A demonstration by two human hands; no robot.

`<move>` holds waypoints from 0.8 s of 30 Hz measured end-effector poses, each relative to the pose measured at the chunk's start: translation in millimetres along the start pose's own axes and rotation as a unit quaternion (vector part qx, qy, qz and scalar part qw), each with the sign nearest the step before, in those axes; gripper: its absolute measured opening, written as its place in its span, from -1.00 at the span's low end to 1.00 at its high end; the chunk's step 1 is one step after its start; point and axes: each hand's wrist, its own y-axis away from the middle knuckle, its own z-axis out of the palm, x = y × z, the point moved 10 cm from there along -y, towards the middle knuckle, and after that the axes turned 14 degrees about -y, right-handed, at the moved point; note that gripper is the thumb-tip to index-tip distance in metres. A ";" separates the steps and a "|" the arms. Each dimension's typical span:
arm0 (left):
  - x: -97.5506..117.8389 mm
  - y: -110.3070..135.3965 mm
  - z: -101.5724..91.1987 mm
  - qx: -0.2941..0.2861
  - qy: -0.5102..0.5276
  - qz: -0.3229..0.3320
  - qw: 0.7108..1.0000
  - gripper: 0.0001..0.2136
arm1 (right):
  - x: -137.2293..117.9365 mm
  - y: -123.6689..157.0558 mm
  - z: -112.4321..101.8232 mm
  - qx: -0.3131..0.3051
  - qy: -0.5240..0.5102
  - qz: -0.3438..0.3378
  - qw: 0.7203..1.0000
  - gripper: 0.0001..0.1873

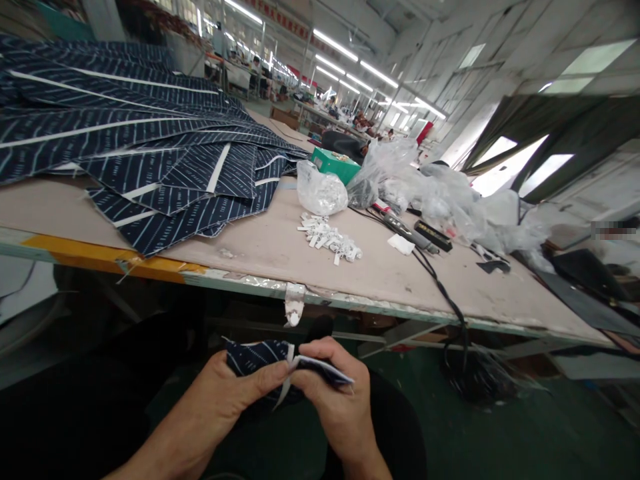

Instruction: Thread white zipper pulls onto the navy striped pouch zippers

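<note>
A dark navy striped fabric piece (255, 355) with a white strip along it is held between both hands, below the table's front edge and above my lap. My left hand (233, 387) grips its left part, the thumb pressed on top beside the white strip. On the other side, my right hand (337, 383) pinches a folded part of the fabric between thumb and fingers. The two thumbs nearly meet at the strip. Most of the fabric's underside is hidden by the hands.
Overlapping navy striped fabric panels (150, 140) cover the table's (250, 257) left side. A pile of small white tags (330, 239) lies mid-table by a clear plastic bag (321, 190) and a green box (335, 165). Black cables (445, 293) hang over the front edge at the right.
</note>
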 end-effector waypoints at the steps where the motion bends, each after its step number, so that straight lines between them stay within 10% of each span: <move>1: -2.2 0.3 -2.2 0.008 0.004 -0.002 1.000 -0.58 | 3.1 -0.7 2.2 -0.016 -0.014 0.019 1.000 -0.93; 5: -3.2 3.1 -1.5 0.011 0.075 -0.021 0.997 -0.58 | 6.5 1.6 9.0 -0.034 -0.109 0.034 0.993 -0.93; 10: 8.9 3.4 -0.2 -0.003 0.103 -0.022 0.994 -0.61 | 43.6 11.0 12.7 0.086 -0.293 0.203 0.930 -0.75; 24: 48.5 -1.1 11.1 -0.060 0.072 0.051 0.994 -0.70 | 59.5 1.4 28.1 0.094 -0.231 0.328 0.911 -0.65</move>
